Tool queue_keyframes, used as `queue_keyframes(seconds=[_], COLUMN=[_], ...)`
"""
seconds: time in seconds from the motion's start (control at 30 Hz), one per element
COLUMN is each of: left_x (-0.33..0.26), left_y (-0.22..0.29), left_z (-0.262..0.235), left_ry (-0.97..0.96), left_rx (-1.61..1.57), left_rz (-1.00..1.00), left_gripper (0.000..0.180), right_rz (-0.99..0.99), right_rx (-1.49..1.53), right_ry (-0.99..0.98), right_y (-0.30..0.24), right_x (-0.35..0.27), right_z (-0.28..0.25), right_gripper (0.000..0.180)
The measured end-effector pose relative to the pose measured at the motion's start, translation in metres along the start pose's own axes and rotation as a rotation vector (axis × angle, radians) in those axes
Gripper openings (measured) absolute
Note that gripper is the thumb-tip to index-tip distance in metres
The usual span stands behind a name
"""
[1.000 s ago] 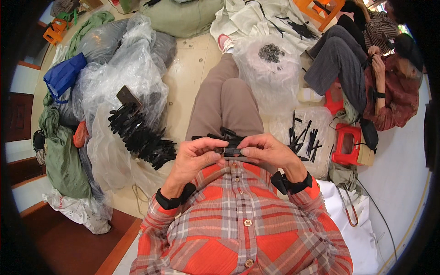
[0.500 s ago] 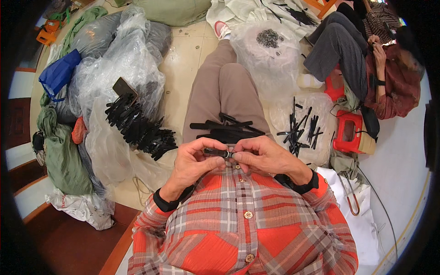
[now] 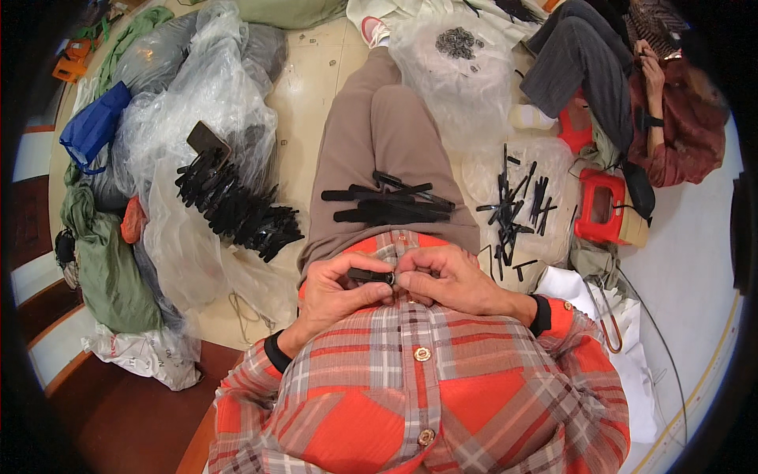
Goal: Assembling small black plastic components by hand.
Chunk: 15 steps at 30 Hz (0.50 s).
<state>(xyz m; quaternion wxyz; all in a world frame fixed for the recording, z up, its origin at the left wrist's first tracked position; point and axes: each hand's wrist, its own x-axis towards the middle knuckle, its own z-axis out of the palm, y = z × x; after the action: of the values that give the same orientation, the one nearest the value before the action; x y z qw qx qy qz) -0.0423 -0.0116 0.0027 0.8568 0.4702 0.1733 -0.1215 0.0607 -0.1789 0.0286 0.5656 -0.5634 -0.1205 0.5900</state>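
Since a second ago your hands have drawn in closer to your shirt, left hand (image 3: 335, 292) and right hand (image 3: 450, 280) pinched together on a small black clip (image 3: 371, 276) just below the black strips (image 3: 387, 204) on your lap, so keep it level and press squarely.

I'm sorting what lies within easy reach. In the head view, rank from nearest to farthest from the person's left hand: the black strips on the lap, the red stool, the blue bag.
1. Black strips on the lap, just ahead of the left hand.
2. Red stool, off to the right on the floor.
3. Blue bag, far left, beside the plastic sheeting.
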Motion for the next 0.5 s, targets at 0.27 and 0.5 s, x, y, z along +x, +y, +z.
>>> queue_keyframes(seconds=[0.27, 0.5], left_x=[0.001, 0.015], left_y=[-0.016, -0.006], left_z=[-0.001, 0.005], left_ry=[-0.015, 0.148], left_rx=[0.070, 0.090], left_rz=[0.205, 0.170], left_gripper=[0.022, 0.020], right_rz=[0.017, 0.024], right_rx=[-0.027, 0.001], right_ry=[-0.028, 0.068], right_y=[0.001, 0.001], right_x=[0.002, 0.020], right_z=[-0.001, -0.006], right_gripper=[0.015, 0.017])
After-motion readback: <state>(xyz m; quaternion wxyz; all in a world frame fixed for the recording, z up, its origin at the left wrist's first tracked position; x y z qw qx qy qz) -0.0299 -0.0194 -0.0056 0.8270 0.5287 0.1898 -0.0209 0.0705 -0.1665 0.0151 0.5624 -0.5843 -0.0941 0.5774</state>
